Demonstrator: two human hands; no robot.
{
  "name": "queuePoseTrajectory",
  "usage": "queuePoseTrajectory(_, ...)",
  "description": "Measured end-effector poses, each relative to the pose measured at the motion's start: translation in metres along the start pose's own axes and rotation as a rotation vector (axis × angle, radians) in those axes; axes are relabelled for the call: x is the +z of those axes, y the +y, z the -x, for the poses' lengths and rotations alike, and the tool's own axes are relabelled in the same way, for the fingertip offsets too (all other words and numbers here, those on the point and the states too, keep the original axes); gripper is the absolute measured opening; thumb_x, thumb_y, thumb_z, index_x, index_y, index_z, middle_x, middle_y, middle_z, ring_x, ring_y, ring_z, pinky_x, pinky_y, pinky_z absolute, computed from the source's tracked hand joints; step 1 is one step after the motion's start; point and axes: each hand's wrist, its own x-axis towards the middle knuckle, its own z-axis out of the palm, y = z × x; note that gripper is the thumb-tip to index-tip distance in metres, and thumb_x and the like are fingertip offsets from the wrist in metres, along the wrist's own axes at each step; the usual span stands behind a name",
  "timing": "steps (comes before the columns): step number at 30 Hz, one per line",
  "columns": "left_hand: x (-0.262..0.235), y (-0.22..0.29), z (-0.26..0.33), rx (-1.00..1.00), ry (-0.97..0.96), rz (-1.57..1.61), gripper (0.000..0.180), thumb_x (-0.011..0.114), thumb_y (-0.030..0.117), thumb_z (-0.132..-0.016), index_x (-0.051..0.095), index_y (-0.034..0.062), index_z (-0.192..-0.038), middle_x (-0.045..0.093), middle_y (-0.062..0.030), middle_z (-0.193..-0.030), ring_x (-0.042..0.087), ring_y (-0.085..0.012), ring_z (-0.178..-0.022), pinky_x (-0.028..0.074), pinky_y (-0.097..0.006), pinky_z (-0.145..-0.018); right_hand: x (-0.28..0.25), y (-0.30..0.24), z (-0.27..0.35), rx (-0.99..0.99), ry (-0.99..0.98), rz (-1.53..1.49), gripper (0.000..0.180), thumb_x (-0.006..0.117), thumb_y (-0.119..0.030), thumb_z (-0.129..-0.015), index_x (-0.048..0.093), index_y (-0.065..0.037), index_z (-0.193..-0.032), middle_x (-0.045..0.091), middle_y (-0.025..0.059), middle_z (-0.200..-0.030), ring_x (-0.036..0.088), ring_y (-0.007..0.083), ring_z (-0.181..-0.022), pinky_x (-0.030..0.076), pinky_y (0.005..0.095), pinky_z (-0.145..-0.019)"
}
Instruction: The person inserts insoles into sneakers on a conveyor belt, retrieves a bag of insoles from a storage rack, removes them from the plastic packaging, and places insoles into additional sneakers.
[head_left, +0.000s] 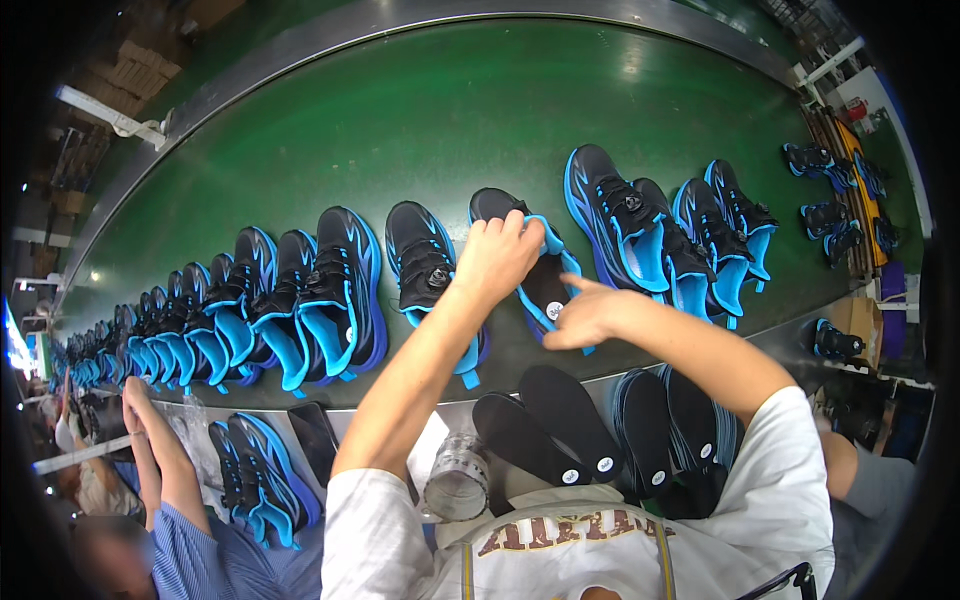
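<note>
A black and blue sneaker [492, 204] lies on the green conveyor belt in front of me, toe pointing away. My left hand [500, 255] is closed on its blue-lined tongue and holds the opening wide. A dark insole [543, 283] with a round white sticker shows inside the shoe. At the heel, my right hand [590, 312] grips the collar, its fingers partly hidden by the shoe's edge. Just left of my left hand stands another sneaker [412, 235] with a round lace dial. Several more sneakers [608, 200] stand close by on the right.
A long row of matching sneakers [335, 270] runs leftward along the belt [450, 110]. Near my body lie black insoles [570, 410], an insole stack [640, 430] and a clear jar [458, 480]. A co-worker [185, 530] sits at left, beside a pair of sneakers [262, 470].
</note>
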Motion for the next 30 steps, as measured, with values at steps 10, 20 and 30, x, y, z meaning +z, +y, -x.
queuePoseTrajectory(10, -0.009, -0.015, 0.0, 0.122, -0.232, 0.063, 0.021, 0.054, 0.025, -0.076, 0.047, 0.006, -0.082, 0.048, -0.008, -0.073, 0.056, -0.0248, -0.061, 0.043, -0.035, -0.054, 0.11, 0.004, -0.011, -0.141, 1.478, -0.167, 0.013, 0.062, -0.012, -0.068, 0.052, -0.005, -0.073, 0.051, 0.007, -0.082, 0.053, 0.0232, -0.089, 0.033, 0.0388, -0.082)
queuePoseTrajectory(20, -0.059, 0.024, 0.043, 0.057, -0.158, 0.326, 0.011, 0.054, 0.011, -0.072, 0.047, 0.0052, -0.077, 0.047, -0.0097, -0.067, 0.053, -0.0253, -0.052, 0.042, -0.035, -0.047, 0.159, -0.014, 0.002, -0.116, 1.48, -0.142, 0.017, 0.065, -0.014, -0.068, 0.054, -0.006, -0.079, 0.053, 0.0029, -0.087, 0.051, 0.0182, -0.096, 0.033, 0.037, -0.082)
queuePoseTrajectory(30, -0.07, 0.001, 0.031, -0.787, 0.029, 1.656, 0.016, 0.046, 0.013, -0.084, 0.04, 0.0082, -0.07, 0.053, -0.0091, -0.084, 0.028, -0.0031, -0.042, 0.023, -0.017, -0.038, 0.028, -0.017, -0.031, 0.299, 0.292, -0.051, 0.036, 0.052, -0.019, -0.066, 0.059, 0.0, -0.095, 0.057, 0.0178, -0.099, 0.053, 0.0258, -0.099, 0.008, 0.0533, -0.099)
